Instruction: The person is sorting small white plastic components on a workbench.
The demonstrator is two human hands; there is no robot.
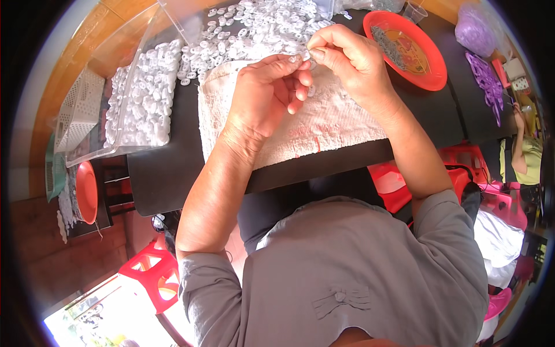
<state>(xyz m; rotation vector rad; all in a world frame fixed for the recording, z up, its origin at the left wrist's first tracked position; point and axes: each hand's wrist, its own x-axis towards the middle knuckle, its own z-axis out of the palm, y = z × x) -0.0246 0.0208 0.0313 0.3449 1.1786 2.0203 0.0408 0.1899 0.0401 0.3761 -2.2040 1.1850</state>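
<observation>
Leftward of a cream terry towel [341, 133], a clear plastic box [118, 150] holds white oval plastic pieces [147, 98]; a loose white heap of similar pieces [260, 26], cut off at the top, lies beyond the towel. Above the towel's far part, the left hand [272, 87] pinches a small white plastic piece [307, 56], its lower fingers loosely curled; the right hand [355, 63] appears to pinch it too, thumb and forefinger together. A steady left grip and light right fingertips should serve best. Fingers hide most of the piece; any thread is indiscernible. Right of the towel, a round red plate [428, 84] holds grey bits [386, 46], too fine to identify.
</observation>
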